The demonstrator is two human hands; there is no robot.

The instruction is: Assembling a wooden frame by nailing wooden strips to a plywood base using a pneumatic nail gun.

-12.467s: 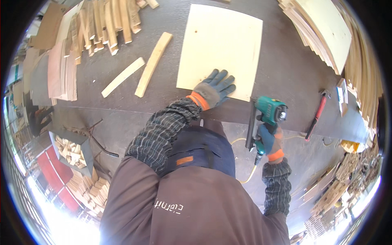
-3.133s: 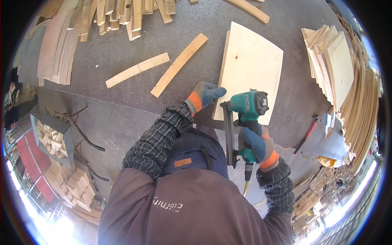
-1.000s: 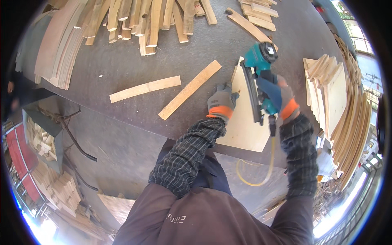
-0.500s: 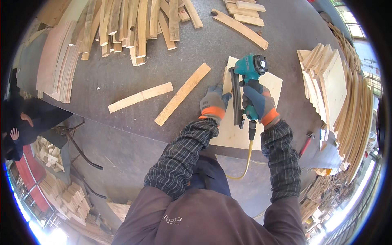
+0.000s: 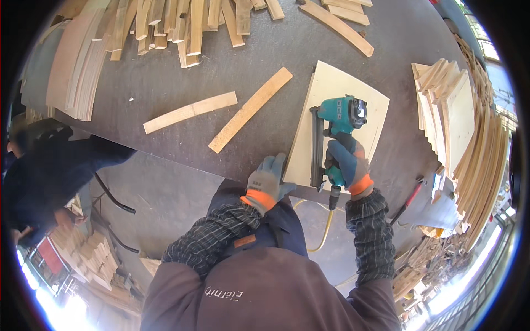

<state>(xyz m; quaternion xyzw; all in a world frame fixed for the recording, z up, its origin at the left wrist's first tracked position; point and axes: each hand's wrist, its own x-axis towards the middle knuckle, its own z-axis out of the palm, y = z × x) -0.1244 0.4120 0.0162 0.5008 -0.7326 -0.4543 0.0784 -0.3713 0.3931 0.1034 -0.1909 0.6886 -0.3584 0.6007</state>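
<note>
My right hand (image 5: 349,164) is wrapped round the handle of a teal and black nail gun (image 5: 338,112), its long dark magazine running along the left side. A yellow air hose (image 5: 328,229) hangs from the handle's lower end. Under the nail gun lies a pale plywood panel (image 5: 331,83), near the table's front edge. My left hand (image 5: 268,181), fingers stretched out, is at the panel's near left corner; whether it touches the panel I cannot tell. Both hands wear grey-blue gloves with orange cuffs.
Two wooden strips (image 5: 190,112) (image 5: 251,110) lie left of the panel. Many slats (image 5: 196,27) are heaped at the back, with plywood sheets (image 5: 72,71) at the far left. Cut panels (image 5: 455,116) and a red-handled hammer (image 5: 407,201) are at right. Another person (image 5: 49,176) stands at left.
My left hand has moved toward me, off the panel's left edge to its near corner. The nail gun has come lower over the panel. The other person has moved further into view.
</note>
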